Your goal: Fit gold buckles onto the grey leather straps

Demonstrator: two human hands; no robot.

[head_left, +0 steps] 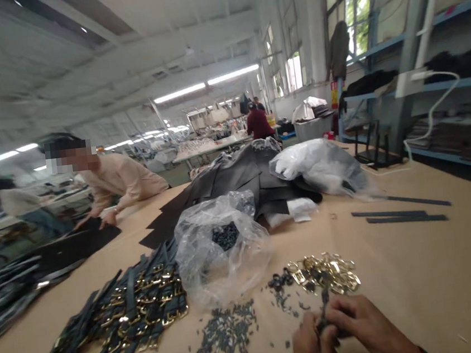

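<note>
Both hands meet above the near edge of a table [431, 274] with a tan surface. The left hand [312, 343] is closed, its fingers gripping the lower part of a small dark strap piece [325, 302]; the right hand [361, 314] pinches the same piece between thumb and fingers from the other side. The piece stands roughly upright between the hands, its upper end in front of a pile of gold-coloured buckles [341, 271]; its exact form is partly hidden by the fingers. Just left of the buckles lie black loops [280, 279], with small dark pieces scattered nearby. A larger heap of small dark pieces [226, 332] lies in front of an open clear plastic bag [197, 259], which holds further small black parts. Left of the bag, dark straps [130, 294] fitted with gold-coloured buckles form an overlapping pile. Behind the bag, black sheets [231, 174] are heaped beside a second plastic bag [322, 164] with white contents. Flat dark strips [406, 218] lie at the right. Across the table at the left, a person in a pale top [128, 176] leans over dark material [75, 249], both hands upon it.
</note>
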